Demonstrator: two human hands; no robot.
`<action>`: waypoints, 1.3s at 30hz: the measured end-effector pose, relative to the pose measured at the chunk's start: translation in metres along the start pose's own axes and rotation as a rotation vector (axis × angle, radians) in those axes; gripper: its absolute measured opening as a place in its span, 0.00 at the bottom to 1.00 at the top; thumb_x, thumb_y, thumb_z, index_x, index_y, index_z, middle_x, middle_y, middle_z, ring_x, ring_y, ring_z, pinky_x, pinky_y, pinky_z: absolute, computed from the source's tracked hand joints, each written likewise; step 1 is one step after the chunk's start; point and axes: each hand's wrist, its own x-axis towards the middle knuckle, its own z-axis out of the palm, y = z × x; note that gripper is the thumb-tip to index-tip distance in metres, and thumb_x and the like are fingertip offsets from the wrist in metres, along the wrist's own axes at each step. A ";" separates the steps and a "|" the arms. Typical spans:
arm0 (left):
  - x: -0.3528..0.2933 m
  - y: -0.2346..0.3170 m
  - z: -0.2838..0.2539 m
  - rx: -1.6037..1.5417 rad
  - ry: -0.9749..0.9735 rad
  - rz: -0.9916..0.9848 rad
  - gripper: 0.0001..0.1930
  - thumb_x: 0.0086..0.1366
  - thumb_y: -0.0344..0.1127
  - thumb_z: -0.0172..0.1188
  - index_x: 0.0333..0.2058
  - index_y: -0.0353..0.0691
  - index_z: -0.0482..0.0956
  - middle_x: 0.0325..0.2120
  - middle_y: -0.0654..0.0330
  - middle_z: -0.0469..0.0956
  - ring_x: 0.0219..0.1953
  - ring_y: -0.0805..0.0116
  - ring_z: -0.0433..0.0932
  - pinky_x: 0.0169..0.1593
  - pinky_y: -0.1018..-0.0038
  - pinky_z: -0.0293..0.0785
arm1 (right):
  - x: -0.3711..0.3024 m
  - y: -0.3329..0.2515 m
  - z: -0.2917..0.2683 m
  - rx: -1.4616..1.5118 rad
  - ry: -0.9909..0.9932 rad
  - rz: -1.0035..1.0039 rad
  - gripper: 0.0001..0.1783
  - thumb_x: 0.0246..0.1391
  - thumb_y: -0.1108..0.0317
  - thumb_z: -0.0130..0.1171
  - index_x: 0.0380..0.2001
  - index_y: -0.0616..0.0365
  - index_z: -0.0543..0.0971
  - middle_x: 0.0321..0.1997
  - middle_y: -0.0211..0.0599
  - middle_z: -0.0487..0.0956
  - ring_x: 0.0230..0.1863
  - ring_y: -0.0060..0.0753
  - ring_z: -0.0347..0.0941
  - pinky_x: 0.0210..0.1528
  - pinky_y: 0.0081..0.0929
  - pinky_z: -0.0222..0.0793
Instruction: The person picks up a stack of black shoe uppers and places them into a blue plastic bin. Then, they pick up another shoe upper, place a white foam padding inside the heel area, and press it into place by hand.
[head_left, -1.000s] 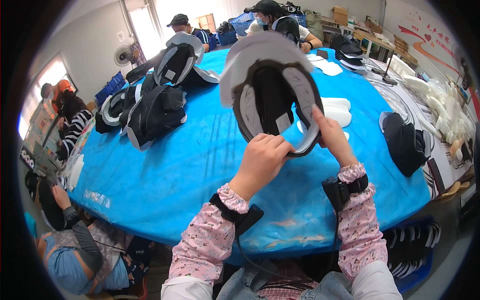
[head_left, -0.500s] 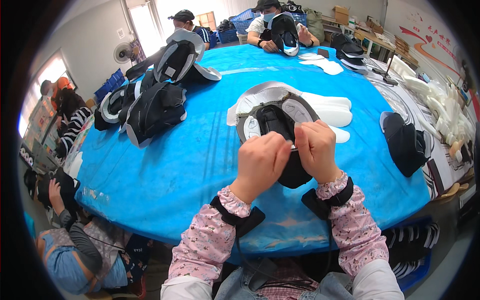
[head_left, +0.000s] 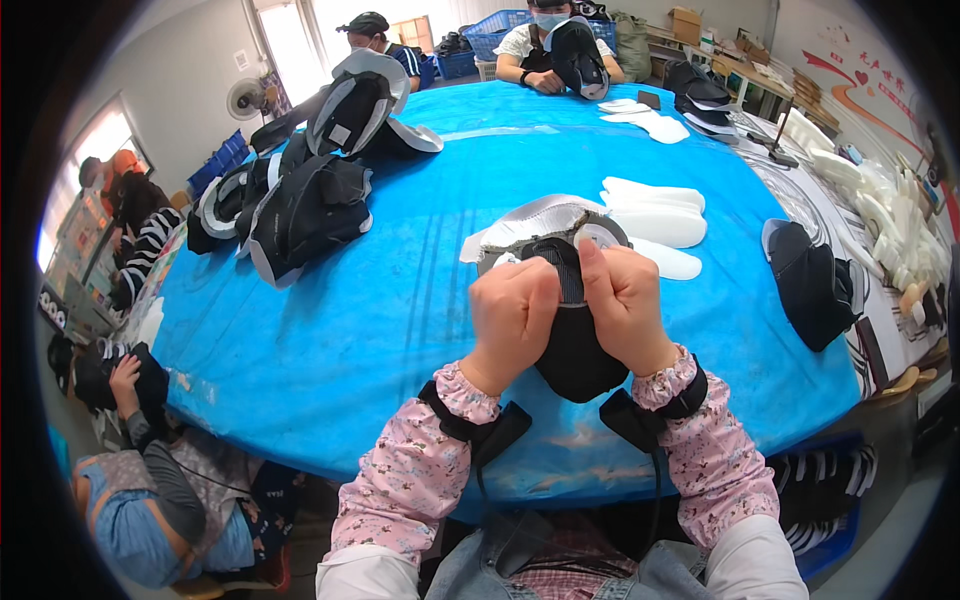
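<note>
Between my hands is a black shoe upper (head_left: 580,362), its rounded black end toward me and a grey-white flared edge spread at the far end. A ribbed black strip shows in its opening. My left hand (head_left: 510,318) is closed in a fist on the upper's left edge. On the opposite edge, my right hand (head_left: 630,308) is closed too, its thumb pointing away from me along the lining. The fingers of both hands are curled under and partly hidden. Just beyond the upper lie several white padded pieces (head_left: 665,222).
The table has a blue cover (head_left: 430,390). Black uppers (head_left: 310,215) are piled at left, and another upper (head_left: 808,288) lies at right. White pieces (head_left: 885,205) heap up at far right. Co-workers sit across and at left, one holding a black upper (head_left: 578,62).
The upper has tilted and come toward me, so more of its black end shows and less of its lining. My right thumb is now more stretched out. The co-worker's upper across has turned.
</note>
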 end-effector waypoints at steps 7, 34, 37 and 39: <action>0.003 0.011 -0.011 -0.056 0.022 -0.248 0.29 0.69 0.47 0.36 0.11 0.36 0.60 0.09 0.66 0.59 0.14 0.78 0.55 0.19 0.76 0.51 | 0.003 0.003 -0.006 0.086 0.094 0.001 0.26 0.59 0.61 0.46 0.09 0.63 0.67 0.08 0.39 0.63 0.11 0.34 0.56 0.18 0.29 0.52; -0.012 0.019 -0.004 -0.715 -0.077 -0.493 0.38 0.65 0.62 0.20 0.06 0.42 0.59 0.08 0.67 0.61 0.15 0.76 0.58 0.22 0.80 0.51 | -0.009 -0.040 -0.004 0.792 -0.175 0.276 0.36 0.64 0.51 0.30 0.05 0.59 0.61 0.08 0.26 0.57 0.14 0.18 0.52 0.18 0.22 0.47; -0.007 0.018 -0.012 -0.579 -0.095 -0.527 0.38 0.65 0.63 0.20 0.06 0.42 0.57 0.07 0.67 0.59 0.15 0.77 0.57 0.22 0.81 0.51 | -0.007 -0.038 -0.010 0.592 -0.089 0.284 0.36 0.64 0.50 0.30 0.05 0.59 0.61 0.08 0.26 0.57 0.13 0.19 0.51 0.18 0.22 0.46; 0.003 0.025 -0.016 -0.626 -0.108 -0.548 0.36 0.65 0.62 0.21 0.06 0.44 0.56 0.07 0.65 0.61 0.12 0.76 0.55 0.20 0.80 0.51 | -0.002 -0.025 -0.019 0.576 -0.054 0.236 0.36 0.64 0.50 0.28 0.04 0.58 0.59 0.07 0.26 0.55 0.13 0.18 0.47 0.17 0.21 0.43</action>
